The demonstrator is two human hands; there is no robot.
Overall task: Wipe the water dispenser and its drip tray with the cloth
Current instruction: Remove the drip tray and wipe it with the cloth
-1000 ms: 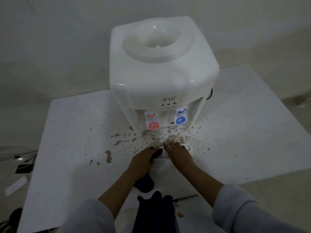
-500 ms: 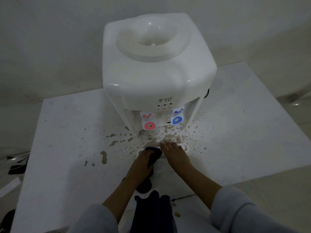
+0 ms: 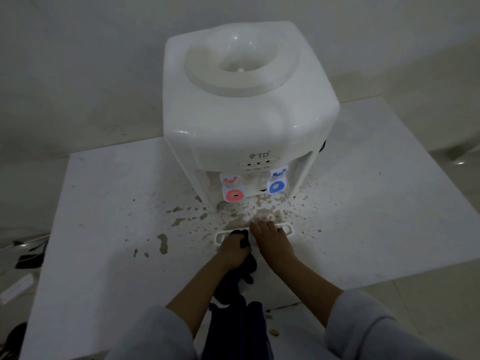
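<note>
Since a second ago the left hand (image 3: 232, 252) has pushed the dark cloth (image 3: 240, 236) forward from the near edge of the drip tray (image 3: 287, 228) up onto it, so the wad now covers the tray's middle-left part. The fingers are curled round the cloth and grip it, pressing it down on the tray, while the rest of the cloth trails back under the wrist toward the person. Just beside it the right hand (image 3: 271, 241) has stayed where it was, fingers straight and spread flat on the tray's right half, apparently holding it steady; it grasps nothing.

The tray lies on the white table (image 3: 104, 203), pulled out in front of the water dispenser (image 3: 246, 120) and apart from its base. Brown splashes (image 3: 181, 219) dot the table between tray and dispenser and off to the left. The red tap (image 3: 233, 194) and the blue tap (image 3: 276, 187) hang above the stained patch.

The shift suggests the tray wipe is under way. The dispenser's body looks still to be done, and the spatter around its base remains.
</note>
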